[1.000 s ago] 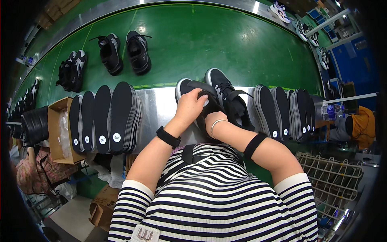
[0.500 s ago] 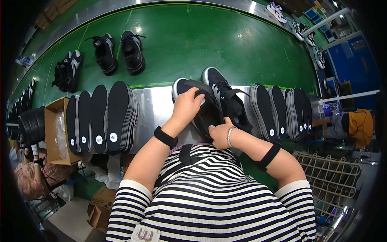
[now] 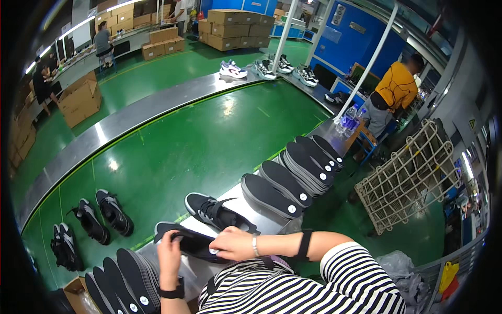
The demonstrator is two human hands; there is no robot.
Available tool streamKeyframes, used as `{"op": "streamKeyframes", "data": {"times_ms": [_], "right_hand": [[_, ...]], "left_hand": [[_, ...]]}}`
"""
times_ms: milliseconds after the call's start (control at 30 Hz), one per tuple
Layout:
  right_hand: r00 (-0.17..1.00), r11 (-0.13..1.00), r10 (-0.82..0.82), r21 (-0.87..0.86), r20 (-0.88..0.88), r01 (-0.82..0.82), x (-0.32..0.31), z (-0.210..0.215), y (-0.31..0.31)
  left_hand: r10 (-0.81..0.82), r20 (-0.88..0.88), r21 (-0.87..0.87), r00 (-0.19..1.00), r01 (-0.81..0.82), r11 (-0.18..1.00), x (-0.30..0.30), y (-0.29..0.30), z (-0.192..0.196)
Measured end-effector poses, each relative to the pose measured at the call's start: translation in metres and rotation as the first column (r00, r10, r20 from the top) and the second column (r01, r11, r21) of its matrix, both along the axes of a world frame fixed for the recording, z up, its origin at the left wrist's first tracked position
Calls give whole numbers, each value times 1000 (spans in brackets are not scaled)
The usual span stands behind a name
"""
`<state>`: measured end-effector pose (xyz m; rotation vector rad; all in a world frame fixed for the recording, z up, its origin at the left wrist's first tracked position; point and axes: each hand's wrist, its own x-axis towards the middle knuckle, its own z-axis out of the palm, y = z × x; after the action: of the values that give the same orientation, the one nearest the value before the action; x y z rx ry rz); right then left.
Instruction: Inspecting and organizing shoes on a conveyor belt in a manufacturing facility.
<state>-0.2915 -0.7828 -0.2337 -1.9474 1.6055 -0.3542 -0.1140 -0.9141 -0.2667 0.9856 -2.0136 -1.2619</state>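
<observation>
A black shoe [image 3: 194,242] with a grey-edged toe lies on its side of the metal ledge close to my body. My left hand [image 3: 168,257] is closed around its front part, fingers at the tongue and opening. At the heel end, my right hand [image 3: 234,244] grips the collar, with a small white spot by its fingertips that I cannot make out. Just beyond stands a second black shoe [image 3: 213,210], laced, its strap sticking up. Neither hand touches that one. The inside of the held shoe is dark and partly hidden by my fingers.
Stacked black insoles [image 3: 271,194] line the ledge on the right; more insoles [image 3: 133,277] stand at the lower left. Black shoes [image 3: 114,213] sit on the green surface [image 3: 209,125]. A wire cart [image 3: 405,178], water bottles [image 3: 349,120] and a person in orange [image 3: 396,86] are at right.
The view has swung to the right and up, showing the far floor, boxes and people. Both hands stay on the same shoe.
</observation>
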Motion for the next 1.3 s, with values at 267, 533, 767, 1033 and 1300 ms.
{"op": "streamKeyframes", "data": {"times_ms": [267,533,767,1033,1300], "right_hand": [[808,872,-419,65,-414,485,-40,-11,47],[924,920,-354,121,-148,372,-30,-19,33],[433,577,-788,-279,-437,768,-156,-35,46],[270,447,-818,-265,-507,855,-193,-70,64],[290,435,-798,-172,-529,884,-209,-64,57]], "left_hand": [[265,185,-433,946,-164,886,26,-10,20],[120,425,-507,897,126,853,17,61,-6],[65,502,-492,862,223,842,64,45,23],[-96,185,-309,978,150,939,-31,56,-6],[-167,354,-422,920,317,850,-99,33,-26]]}}
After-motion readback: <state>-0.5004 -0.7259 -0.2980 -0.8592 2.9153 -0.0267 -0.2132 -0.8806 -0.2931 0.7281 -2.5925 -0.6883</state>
